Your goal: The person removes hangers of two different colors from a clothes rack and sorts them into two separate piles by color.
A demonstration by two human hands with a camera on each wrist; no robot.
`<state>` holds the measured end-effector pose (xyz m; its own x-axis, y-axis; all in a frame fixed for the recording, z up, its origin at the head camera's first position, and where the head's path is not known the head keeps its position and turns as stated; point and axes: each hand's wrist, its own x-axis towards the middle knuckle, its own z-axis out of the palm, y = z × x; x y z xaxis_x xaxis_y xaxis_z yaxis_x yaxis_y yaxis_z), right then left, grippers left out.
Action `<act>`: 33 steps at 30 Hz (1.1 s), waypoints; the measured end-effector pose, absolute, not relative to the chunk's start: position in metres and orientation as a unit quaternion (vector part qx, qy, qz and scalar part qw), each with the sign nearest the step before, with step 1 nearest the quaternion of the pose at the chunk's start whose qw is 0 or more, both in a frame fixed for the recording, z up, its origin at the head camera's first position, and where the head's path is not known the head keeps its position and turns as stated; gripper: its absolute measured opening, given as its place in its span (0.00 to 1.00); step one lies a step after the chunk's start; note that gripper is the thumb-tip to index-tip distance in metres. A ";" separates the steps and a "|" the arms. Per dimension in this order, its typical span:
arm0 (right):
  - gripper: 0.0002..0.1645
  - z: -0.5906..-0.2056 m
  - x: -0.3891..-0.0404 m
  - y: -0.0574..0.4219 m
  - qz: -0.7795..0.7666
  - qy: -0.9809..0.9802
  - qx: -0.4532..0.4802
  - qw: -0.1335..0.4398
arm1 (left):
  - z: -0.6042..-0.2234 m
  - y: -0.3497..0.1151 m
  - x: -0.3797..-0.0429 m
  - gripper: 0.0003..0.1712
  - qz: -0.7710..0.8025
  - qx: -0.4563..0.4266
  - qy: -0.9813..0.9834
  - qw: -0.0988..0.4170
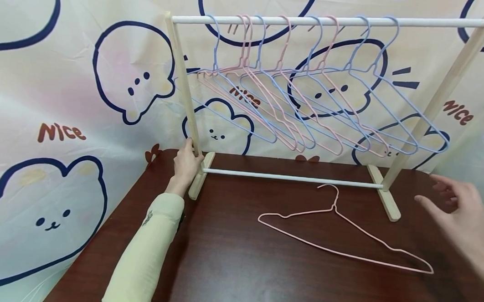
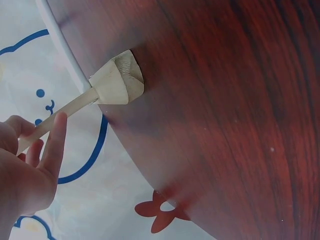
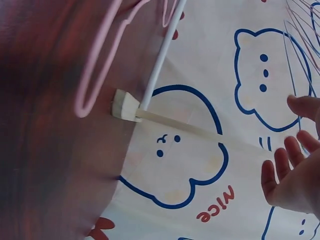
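A clothes rack with pale wooden posts and white rods stands on the dark table. My left hand (image 1: 187,164) grips its left post (image 1: 187,100) low down, just above the foot (image 2: 119,82). Several blue and pink hangers (image 1: 311,77) hang from the top rod (image 1: 273,20). One pink hanger (image 1: 339,253) lies flat on the table in front of the rack. To the right of the right post (image 1: 438,97), my right hand (image 1: 464,213) is raised with fingers relaxed and spread, holding nothing. In the right wrist view its fingers (image 3: 283,162) are apart from the post.
The rack's lower rod (image 1: 294,177) runs between its two feet, close to the table's back edge. A patterned cloth (image 1: 127,72) with bear outlines hangs behind and at the sides. The brown table (image 1: 228,259) extends toward me.
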<state>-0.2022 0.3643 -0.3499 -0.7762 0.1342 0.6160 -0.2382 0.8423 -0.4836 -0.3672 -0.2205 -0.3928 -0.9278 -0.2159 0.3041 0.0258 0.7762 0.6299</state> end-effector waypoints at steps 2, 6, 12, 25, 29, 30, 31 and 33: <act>0.33 -0.347 -0.203 0.360 0.285 -0.891 0.021 0.353 | -0.393 -0.220 -0.367 0.20 -0.332 0.051 -0.924 0.183; 0.37 -0.339 -0.207 0.354 0.290 -0.880 -0.002 0.376 | -0.392 -0.220 -0.368 0.20 -0.334 0.051 -0.923 0.184; 0.44 -0.326 -0.211 0.350 0.289 -0.876 -0.033 0.386 | -0.390 -0.219 -0.367 0.20 -0.336 0.056 -0.923 0.180; 0.52 -0.315 -0.236 0.353 0.266 -0.855 0.016 0.445 | -0.391 -0.219 -0.363 0.20 -0.336 0.055 -0.923 0.178; 0.54 -0.311 -0.246 0.351 0.260 -0.853 0.034 0.452 | -0.391 -0.219 -0.364 0.20 -0.334 0.055 -0.924 0.179; 0.54 -0.310 -0.249 0.351 0.259 -0.852 0.040 0.453 | -0.391 -0.219 -0.364 0.20 -0.333 0.055 -0.924 0.178; 0.54 -0.310 -0.251 0.350 0.257 -0.853 0.044 0.451 | -0.390 -0.219 -0.364 0.20 -0.333 0.054 -0.924 0.178; 0.54 -0.308 -0.257 0.350 0.253 -0.857 0.054 0.447 | -0.390 -0.219 -0.365 0.20 -0.333 0.054 -0.925 0.178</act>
